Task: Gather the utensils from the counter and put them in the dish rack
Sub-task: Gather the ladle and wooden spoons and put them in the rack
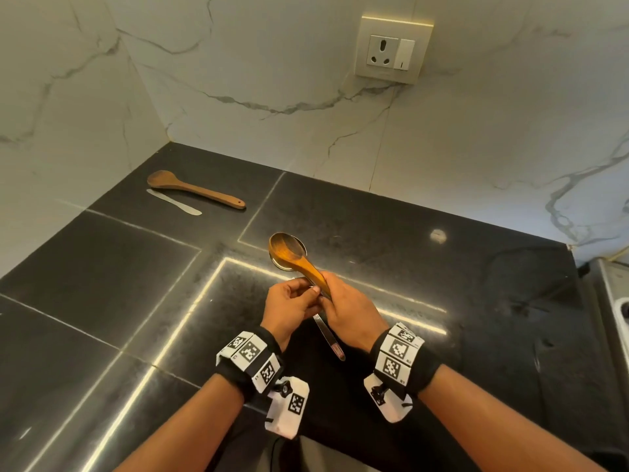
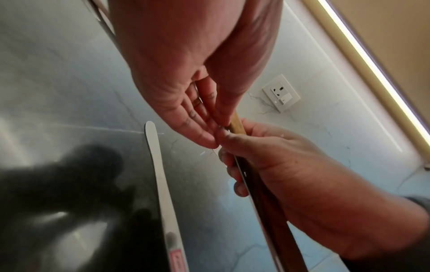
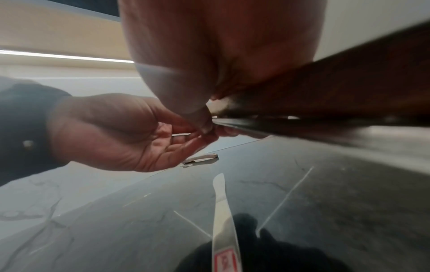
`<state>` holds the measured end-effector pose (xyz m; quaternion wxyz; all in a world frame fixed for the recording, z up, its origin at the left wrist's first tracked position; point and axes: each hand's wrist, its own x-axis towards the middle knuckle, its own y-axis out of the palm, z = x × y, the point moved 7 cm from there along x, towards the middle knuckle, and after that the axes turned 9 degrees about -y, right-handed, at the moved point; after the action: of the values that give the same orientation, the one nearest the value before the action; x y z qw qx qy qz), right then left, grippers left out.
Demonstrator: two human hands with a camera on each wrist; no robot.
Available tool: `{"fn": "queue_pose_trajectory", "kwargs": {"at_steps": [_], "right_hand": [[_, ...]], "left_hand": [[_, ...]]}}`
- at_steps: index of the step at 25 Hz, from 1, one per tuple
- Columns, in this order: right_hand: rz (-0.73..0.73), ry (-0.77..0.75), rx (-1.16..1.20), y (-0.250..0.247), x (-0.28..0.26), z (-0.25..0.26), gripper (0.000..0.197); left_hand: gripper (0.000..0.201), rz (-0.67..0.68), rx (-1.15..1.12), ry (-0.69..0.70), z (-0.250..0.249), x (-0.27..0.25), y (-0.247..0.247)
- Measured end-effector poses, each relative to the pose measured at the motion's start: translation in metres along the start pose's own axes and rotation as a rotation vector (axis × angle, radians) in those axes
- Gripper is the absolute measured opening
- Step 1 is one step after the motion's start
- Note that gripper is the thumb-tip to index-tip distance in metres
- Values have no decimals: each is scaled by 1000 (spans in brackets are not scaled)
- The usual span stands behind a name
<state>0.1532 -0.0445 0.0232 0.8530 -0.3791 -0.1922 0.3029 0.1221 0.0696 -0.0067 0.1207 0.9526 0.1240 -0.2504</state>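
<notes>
I hold a light wooden spoon above the black counter, bowl pointing away. A steel spoon sits right under it, only its rim showing. My right hand grips both handles together; the wooden handle and a dark steel edge run through its fist. My left hand pinches the handles just ahead of the right fingers. A flat steel utensil with a red sticker shows below the hands, apart from the fingers and seemingly on the counter. No dish rack is in view.
Another wooden spoon, darker, and a flat steel knife lie side by side at the counter's back left. Marble walls meet in that corner, with a wall socket higher up. A steel edge borders the counter's right end.
</notes>
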Motion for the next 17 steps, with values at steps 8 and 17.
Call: {"fn": "queue_pose_trajectory", "kwargs": {"at_steps": [8,17], "right_hand": [[104,195,-166,-20,71,-47,16],[79,288,-202,-43,89,-85,16]], "left_hand": [[16,-226,791,239,-101,101,-76],[71,-301,1549,85,-138,239,-163]]}}
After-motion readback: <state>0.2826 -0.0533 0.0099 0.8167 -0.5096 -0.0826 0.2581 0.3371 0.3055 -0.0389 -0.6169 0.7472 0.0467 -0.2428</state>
